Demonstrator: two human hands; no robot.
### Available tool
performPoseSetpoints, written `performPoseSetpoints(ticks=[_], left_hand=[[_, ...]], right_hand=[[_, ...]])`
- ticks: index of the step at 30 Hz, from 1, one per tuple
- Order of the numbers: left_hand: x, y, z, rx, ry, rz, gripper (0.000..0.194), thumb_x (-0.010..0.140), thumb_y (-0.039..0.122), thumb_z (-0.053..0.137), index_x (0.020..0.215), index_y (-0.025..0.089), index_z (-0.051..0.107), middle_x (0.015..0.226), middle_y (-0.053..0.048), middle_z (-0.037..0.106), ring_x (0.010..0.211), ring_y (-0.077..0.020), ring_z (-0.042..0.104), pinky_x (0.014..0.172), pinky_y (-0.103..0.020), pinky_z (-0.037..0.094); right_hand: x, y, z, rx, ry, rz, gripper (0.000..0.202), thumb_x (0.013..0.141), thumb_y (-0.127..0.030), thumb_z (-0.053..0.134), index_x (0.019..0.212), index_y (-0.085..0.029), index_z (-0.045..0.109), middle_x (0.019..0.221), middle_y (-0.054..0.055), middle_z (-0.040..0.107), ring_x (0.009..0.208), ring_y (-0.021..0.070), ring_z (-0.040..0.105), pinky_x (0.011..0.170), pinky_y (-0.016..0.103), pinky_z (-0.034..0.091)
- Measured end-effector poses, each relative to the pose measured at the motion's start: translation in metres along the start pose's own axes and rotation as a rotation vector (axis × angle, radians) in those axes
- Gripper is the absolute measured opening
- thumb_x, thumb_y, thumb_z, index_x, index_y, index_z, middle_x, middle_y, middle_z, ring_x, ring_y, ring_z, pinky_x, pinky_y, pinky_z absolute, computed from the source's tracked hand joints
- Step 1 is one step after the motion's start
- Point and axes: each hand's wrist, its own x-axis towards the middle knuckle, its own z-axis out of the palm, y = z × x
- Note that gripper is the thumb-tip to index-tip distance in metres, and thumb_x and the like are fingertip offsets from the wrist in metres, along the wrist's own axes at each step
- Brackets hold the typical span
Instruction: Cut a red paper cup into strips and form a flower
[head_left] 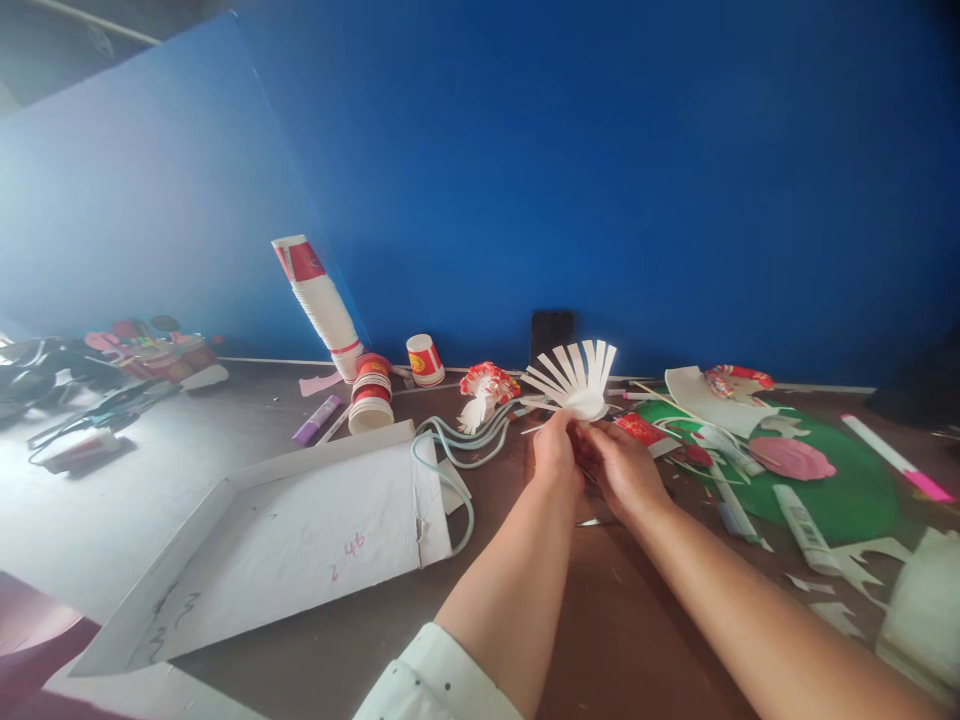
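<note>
A white cup cut into a fan of strips [576,385] is held up over the table, its strips spread upward. My left hand [556,450] grips its lower left side with fingers closed. My right hand [616,462] is closed on its base from the right, its fingertips partly hidden. Just behind the strips stands a dark phone [551,332] against the blue panel. A red-and-white paper flower [487,388] lies to the left of the hands, beside a pale looped cable [476,448].
At left are a white box lid [300,520], a leaning cup stack [326,310], a single cup [425,360] and a purple glue stick [317,420]. At right, a green sheet [847,485] bears a pink cutout [791,457], and a pink-ended marker [896,455] lies beyond.
</note>
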Motion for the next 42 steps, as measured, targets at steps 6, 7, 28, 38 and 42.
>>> performPoseSetpoints(ticks=[6, 7, 28, 38, 42], left_hand=[[0.000, -0.003, -0.002, 0.047, -0.015, 0.022, 0.015, 0.061, 0.019, 0.064, 0.060, 0.016, 0.050, 0.055, 0.003, 0.047, 0.047, -0.0083, 0.043, 0.045, -0.021, 0.033], [-0.001, -0.004, -0.002, 0.045, -0.025, 0.020, 0.015, 0.061, 0.019, 0.065, 0.059, 0.016, 0.050, 0.055, 0.003, 0.046, 0.046, -0.0080, 0.042, 0.045, -0.021, 0.032], [0.001, -0.013, -0.006, 0.220, -0.080, 0.177, 0.012, 0.063, 0.025, 0.067, 0.066, 0.016, 0.058, 0.062, 0.001, 0.055, 0.056, -0.0100, 0.050, 0.052, -0.021, 0.039], [0.007, -0.017, -0.012, 0.243, -0.133, 0.211, 0.015, 0.067, 0.028, 0.071, 0.074, 0.016, 0.066, 0.070, -0.002, 0.062, 0.063, -0.0128, 0.056, 0.061, -0.025, 0.044], [0.004, -0.017, -0.011, 0.220, -0.100, 0.221, 0.013, 0.066, 0.025, 0.071, 0.068, 0.016, 0.063, 0.062, 0.001, 0.057, 0.058, -0.0110, 0.052, 0.061, -0.024, 0.042]], right_hand=[[0.000, 0.000, 0.000, 0.024, 0.014, 0.041, 0.017, 0.061, -0.031, 0.079, 0.067, -0.022, 0.066, 0.055, -0.004, 0.061, 0.051, 0.0124, 0.055, 0.047, 0.023, 0.045], [0.000, 0.000, 0.000, 0.032, 0.025, 0.043, 0.016, 0.061, -0.030, 0.079, 0.068, -0.022, 0.067, 0.056, -0.004, 0.062, 0.051, 0.0123, 0.055, 0.048, 0.023, 0.045], [0.010, 0.005, -0.007, 0.150, 0.086, 0.076, 0.016, 0.059, -0.024, 0.076, 0.062, -0.020, 0.061, 0.054, -0.003, 0.059, 0.047, 0.0113, 0.052, 0.042, 0.024, 0.045], [0.014, 0.007, -0.007, 0.190, 0.048, 0.095, 0.017, 0.057, -0.021, 0.072, 0.062, -0.022, 0.055, 0.053, -0.004, 0.056, 0.050, 0.0127, 0.053, 0.049, 0.027, 0.049], [0.013, 0.009, -0.004, 0.144, 0.038, 0.070, 0.017, 0.059, -0.024, 0.072, 0.063, -0.022, 0.056, 0.055, -0.002, 0.060, 0.058, 0.0173, 0.060, 0.052, 0.029, 0.050]])
